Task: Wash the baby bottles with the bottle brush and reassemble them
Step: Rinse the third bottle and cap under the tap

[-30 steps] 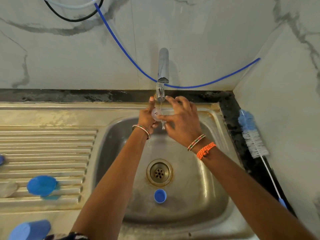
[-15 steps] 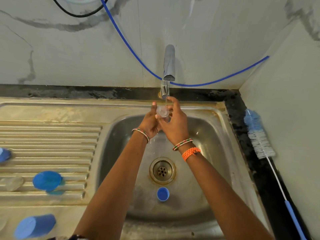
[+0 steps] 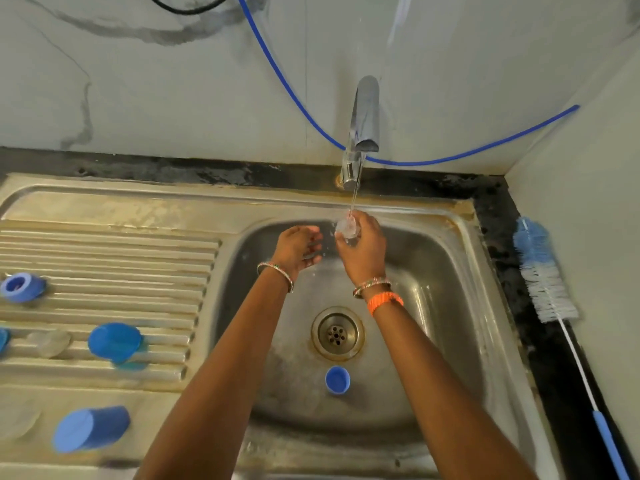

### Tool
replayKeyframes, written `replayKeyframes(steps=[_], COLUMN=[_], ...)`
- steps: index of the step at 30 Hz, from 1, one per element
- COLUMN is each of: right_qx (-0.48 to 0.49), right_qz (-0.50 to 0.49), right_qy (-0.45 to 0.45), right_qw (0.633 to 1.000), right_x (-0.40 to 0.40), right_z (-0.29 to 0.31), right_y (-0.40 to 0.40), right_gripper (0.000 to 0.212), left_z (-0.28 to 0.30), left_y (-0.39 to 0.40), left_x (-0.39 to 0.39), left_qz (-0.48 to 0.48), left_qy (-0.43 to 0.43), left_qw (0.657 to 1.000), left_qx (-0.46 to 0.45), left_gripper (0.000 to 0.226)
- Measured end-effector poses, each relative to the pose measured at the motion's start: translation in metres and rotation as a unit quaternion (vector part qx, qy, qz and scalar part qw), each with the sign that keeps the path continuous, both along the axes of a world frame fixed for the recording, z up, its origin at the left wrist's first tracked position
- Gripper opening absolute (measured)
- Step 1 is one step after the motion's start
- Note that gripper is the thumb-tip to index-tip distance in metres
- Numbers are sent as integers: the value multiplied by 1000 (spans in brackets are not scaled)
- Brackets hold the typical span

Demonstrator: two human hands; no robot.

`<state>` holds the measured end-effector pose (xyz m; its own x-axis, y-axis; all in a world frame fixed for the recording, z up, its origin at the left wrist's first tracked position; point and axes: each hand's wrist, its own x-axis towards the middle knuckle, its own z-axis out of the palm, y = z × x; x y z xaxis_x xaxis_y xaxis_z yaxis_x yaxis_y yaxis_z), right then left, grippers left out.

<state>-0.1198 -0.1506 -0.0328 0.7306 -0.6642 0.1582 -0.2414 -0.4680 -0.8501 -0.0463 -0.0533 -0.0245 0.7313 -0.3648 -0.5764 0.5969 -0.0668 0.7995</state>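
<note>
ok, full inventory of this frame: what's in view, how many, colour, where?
clear teat: 1, transparent, in the right hand under the water stream
tap: 1, chrome, at the back of the basin, running
sink: 1, steel, basin right, ribbed drainboard left
small cap: 1, blue, in the basin in front of the drain
bottle brush: 1, blue and white bristles, blue handle, on the dark counter right of the sink
screw ring: 1, blue, drainboard far left
round cap: 1, blue, middle of the drainboard
cup-shaped cover: 1, blue, on its side, front left
hose: 1, blue, along the wall
left hand: open, holds nothing, beside the stream
right hand: pinches the teat
</note>
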Motion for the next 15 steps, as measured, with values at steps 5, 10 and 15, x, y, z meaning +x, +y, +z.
replayKeyframes(steps=[5, 10, 15], right_qx=[40, 169, 389], right_qz=[-24, -37, -62], right_qy=[-12, 7, -32], right_qw=[999, 985, 919], right_x=[0, -2, -4], right_z=[11, 24, 44], right_y=[7, 15, 29], right_gripper=[31, 11, 20], left_z=[1, 6, 23], left_y=[1, 11, 31], left_x=[-7, -17, -25], left_qz=[8, -37, -136], left_qy=[8, -56, -185], left_qw=[1000, 997, 968], left_qx=[2, -24, -106], left_gripper=[17, 18, 42])
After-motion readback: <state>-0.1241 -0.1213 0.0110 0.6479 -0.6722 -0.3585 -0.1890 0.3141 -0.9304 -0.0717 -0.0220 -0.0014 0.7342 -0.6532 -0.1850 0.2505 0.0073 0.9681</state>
